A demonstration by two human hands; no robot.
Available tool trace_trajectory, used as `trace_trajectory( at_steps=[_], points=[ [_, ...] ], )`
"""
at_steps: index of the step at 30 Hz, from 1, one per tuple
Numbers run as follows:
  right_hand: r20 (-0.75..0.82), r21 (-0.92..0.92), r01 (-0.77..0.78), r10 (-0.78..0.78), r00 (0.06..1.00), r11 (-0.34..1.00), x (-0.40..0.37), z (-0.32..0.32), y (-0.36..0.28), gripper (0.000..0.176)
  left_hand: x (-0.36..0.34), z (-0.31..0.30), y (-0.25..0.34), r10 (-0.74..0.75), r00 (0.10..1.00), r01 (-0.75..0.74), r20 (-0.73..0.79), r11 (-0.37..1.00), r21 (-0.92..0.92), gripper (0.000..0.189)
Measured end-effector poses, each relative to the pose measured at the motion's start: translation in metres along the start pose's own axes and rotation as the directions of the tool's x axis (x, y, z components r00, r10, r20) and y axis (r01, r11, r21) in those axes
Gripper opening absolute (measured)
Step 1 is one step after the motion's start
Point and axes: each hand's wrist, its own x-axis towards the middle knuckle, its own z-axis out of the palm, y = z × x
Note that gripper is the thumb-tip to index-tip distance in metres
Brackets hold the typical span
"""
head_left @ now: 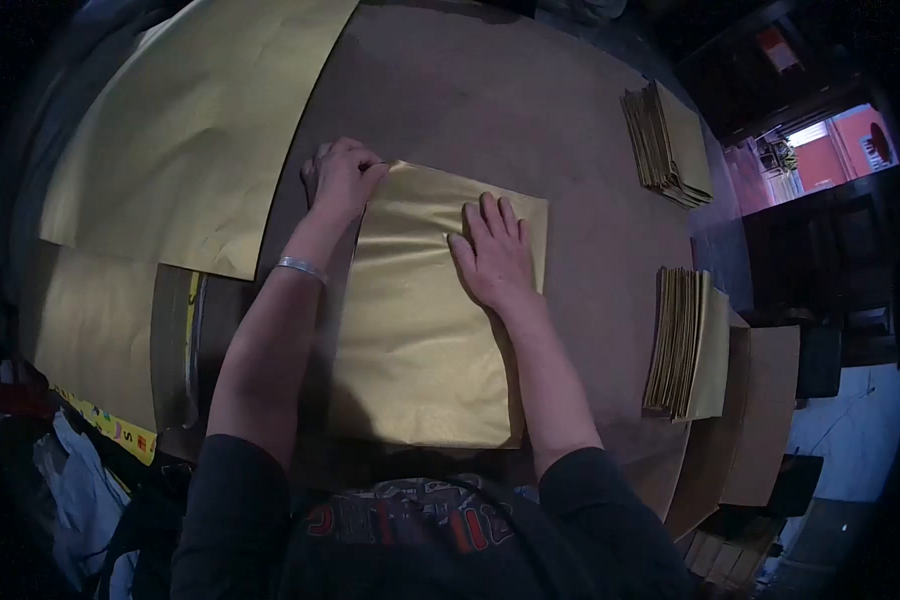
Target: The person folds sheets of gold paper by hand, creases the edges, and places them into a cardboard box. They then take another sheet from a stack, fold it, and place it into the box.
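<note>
I see left hand (342, 180) pinching paper (425, 340) at corner (396, 168); right hand (496, 252) flat on it, fingers slightly spread; looks light, crease-prone; I'd hold by corner.

Past the pinching left hand (344, 180), loads of room's left over the table (460, 95); rightward, it's kinda blocked by the right hand (498, 258), then paper stacks (660, 145).

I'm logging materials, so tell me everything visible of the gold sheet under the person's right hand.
The gold sheet is roughly rectangular, softly shiny and looks like paper. It lies skewed on the brown table, by its near edge, with shallow wrinkles across its upper part. The left hand appears to pinch its far left corner; the right hand rests spread on its far right part. Whether it is folded, I cannot tell.
</note>
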Motion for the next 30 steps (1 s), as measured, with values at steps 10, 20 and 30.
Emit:
trace_trajectory(
  at_steps=[10, 20, 30],
  points=[
    [-0.059, 0.055, -0.089, 0.092, 0.994, 0.995, -0.007, -0.005, 0.064, 0.057, 0.002, 0.024, -0.018, -0.015, 0.997, 0.031, 0.080, 0.978, -0.205, 0.029],
    [0.018, -0.104, -0.059, 0.061, 0.998, 0.993, -0.002, -0.006, 0.062, 0.062, -0.036, 0.001, 0.044, 0.134, 0.988, -0.140, -0.073, 0.986, -0.090, 0.030],
    [0.043, -0.101, -0.046, 0.050, 0.998, 0.994, -0.001, -0.006, 0.064, 0.063, -0.090, 0.016, 0.089, 0.329, 0.899, -0.365, 0.290, 0.928, 0.079, 0.061]
  ],
)
